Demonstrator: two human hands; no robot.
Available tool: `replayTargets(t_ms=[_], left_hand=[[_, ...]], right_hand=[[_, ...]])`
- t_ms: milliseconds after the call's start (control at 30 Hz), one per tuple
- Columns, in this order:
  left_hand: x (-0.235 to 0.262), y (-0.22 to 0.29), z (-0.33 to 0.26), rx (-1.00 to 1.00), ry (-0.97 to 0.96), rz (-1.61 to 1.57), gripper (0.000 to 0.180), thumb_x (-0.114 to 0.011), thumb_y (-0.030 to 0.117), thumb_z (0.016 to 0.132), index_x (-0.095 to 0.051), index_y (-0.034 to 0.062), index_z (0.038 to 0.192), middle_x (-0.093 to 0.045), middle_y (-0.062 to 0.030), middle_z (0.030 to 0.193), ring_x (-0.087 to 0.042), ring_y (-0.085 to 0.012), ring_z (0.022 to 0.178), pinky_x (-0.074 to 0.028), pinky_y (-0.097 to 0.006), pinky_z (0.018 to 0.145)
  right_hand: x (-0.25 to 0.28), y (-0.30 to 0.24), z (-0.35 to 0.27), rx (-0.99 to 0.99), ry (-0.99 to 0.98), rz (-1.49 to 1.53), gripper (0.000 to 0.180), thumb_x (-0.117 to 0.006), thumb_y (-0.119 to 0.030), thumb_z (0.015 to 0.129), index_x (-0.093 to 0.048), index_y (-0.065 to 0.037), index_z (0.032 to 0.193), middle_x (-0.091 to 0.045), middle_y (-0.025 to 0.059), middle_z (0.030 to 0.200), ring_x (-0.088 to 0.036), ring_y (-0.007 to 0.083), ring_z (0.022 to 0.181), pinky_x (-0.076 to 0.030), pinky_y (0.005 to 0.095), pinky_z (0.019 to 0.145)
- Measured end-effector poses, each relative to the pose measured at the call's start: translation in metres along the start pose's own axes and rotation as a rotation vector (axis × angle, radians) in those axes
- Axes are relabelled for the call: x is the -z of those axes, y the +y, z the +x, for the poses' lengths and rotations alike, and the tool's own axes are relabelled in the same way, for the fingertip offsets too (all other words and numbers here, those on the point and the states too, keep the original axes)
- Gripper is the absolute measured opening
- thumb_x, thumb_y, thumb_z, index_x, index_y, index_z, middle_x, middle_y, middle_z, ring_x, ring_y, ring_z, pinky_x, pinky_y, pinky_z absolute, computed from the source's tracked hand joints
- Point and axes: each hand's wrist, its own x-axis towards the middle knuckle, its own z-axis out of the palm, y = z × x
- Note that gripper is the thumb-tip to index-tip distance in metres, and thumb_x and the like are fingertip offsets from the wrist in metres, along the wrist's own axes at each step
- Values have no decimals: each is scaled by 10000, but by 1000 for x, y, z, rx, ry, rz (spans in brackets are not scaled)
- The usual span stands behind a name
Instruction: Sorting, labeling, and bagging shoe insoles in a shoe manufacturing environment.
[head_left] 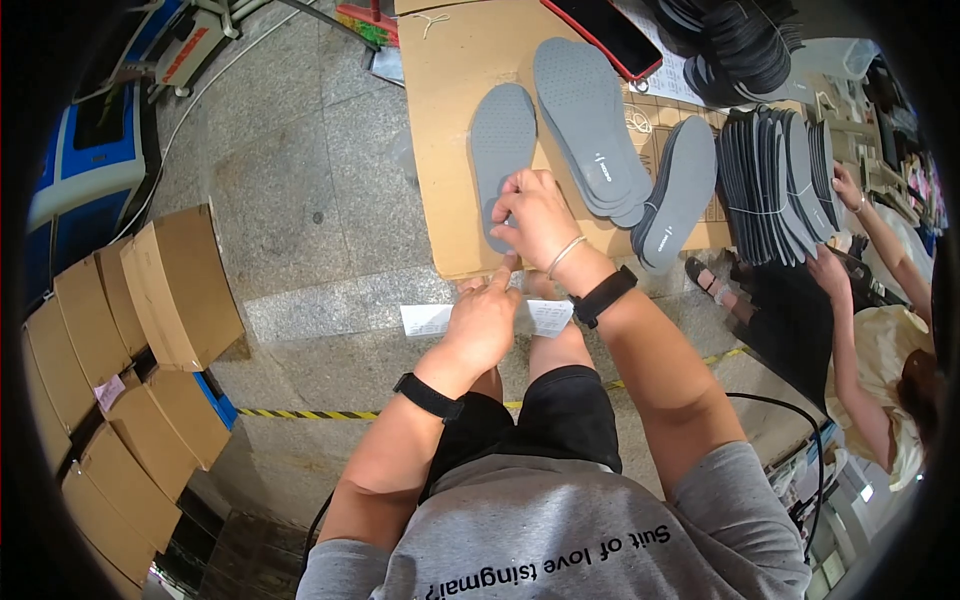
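Observation:
On the cardboard-topped table lies a single grey insole [503, 130], its heel end toward me. My right hand [540, 222] is over that heel, fingers curled and pinched together; what they hold, if anything, is hidden. Below the table's near edge, my left hand [482, 322] holds a white printed strip of paper [428, 320], whose ends stick out on both sides. Its index finger reaches up to the tip of the heel. Right of the single insole lies a stack of grey insoles [580, 100], with a smaller fanned pile of insoles [680, 185] beside it.
Tied bundles of dark insoles [765, 180] stand at the table's right, more bundles [735, 45] behind. A red-cased phone [605, 35] lies at the far edge. Another person's hand [828, 272] touches the bundles. Cardboard boxes [180, 290] stand on the floor at left.

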Motion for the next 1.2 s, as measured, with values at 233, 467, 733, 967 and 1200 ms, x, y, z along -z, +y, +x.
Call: replayTargets(t_ms=[233,467,733,967,1200], left_hand=[[4,5,5,49,-16,-112,180,-533,24,689,-625,-30,833,-409,-208,1315,-533,-401,962,-395,-466,913],[13,14,-6,27,-115,-101,190,-524,-2,689,-613,-27,854,-475,-213,1228,-544,-374,1009,-426,-431,888],[23,-4,-17,73,-116,-317,151,-491,46,821,-595,13,926,-604,-230,854,-580,-386,838,-467,-424,736],[43,-25,-8,113,-87,-531,192,-502,81,851,-599,3,997,-619,-218,855,-615,-334,798,-468,-362,723],[46,-19,-4,85,-6,-492,184,-530,156,870,-602,1,936,-623,-174,784,-608,-280,699,-467,-326,647]], right_hand=[[-3,-8,6,-157,106,23,406,-728,-114,650,-535,-54,1002,-495,129,1019,-449,318,993,-405,368,878],[-4,-27,8,-276,244,-57,500,-721,-154,632,-481,-13,1048,-459,185,1023,-437,348,986,-391,393,869],[68,-16,-8,41,399,-167,335,-665,-143,688,-526,-53,979,-508,125,1003,-456,321,912,-370,405,842],[49,-17,-60,113,-244,82,210,-645,-165,734,-613,-104,932,-617,71,878,-518,265,900,-368,379,818],[33,-22,-64,77,-151,120,142,-624,-135,736,-639,-99,872,-617,62,757,-546,232,833,-393,337,792]])
